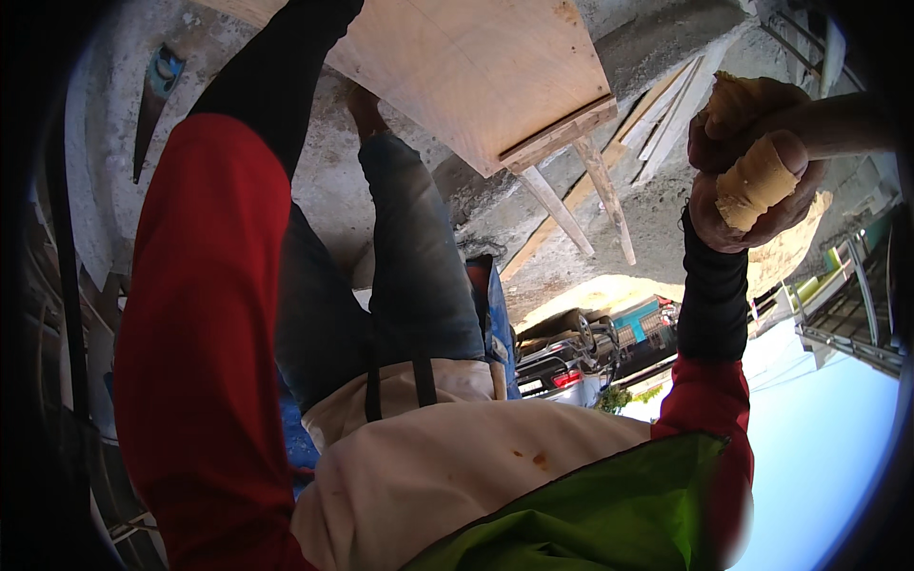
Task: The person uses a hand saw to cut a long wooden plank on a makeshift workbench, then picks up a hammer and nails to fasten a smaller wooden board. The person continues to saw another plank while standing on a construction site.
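My right hand, with tan tape wrapped round its fingers, is raised at the upper right. It is closed round a thick, round wooden handle. The handle runs off into the dark right rim, so whatever is on its far end is hidden. My left arm, in a red and black sleeve, reaches up past the top edge. The hand on it is out of view. Between my arms, a pale plywood panel lies at the top, with a wooden strip along its near right edge and two wooden legs sticking out beneath.
A handsaw with a blue handle lies on the concrete floor at the upper left. Loose wood strips lie right of the panel. Parked motorbikes stand behind me. A metal frame is at the far right.
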Demonstrator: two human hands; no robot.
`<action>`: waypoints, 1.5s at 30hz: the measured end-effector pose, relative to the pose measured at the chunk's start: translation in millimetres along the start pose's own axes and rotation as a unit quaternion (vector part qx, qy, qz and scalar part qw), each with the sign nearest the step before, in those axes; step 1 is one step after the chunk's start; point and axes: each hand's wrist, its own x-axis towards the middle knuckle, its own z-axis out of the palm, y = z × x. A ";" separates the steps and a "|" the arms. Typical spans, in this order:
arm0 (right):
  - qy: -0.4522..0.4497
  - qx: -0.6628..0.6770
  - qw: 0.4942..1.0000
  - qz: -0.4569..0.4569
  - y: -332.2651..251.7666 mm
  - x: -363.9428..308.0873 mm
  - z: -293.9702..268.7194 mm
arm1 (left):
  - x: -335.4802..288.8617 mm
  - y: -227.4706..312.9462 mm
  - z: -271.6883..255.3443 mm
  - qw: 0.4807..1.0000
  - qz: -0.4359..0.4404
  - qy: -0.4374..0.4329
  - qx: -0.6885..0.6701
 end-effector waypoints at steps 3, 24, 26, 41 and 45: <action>-0.072 -0.142 0.986 0.048 58.5 -67.2 29.6 | -1.3 -2.4 -2.7 1.000 -0.004 0.002 -0.014; -0.595 -0.435 0.527 0.423 134.0 -193.6 -16.8 | -12.8 2.3 -10.0 0.996 0.015 -0.057 -0.061; -0.582 -0.434 0.540 0.426 148.3 -190.2 -30.1 | -9.7 0.8 -11.2 0.995 0.004 -0.058 -0.083; -0.157 -0.090 0.953 0.242 30.2 -112.8 9.5 | -10.7 13.6 -10.8 0.999 -0.004 -0.030 -0.023; -0.096 -0.087 0.965 0.230 81.0 -130.8 54.3 | -7.9 13.2 -1.7 0.998 0.000 0.066 0.003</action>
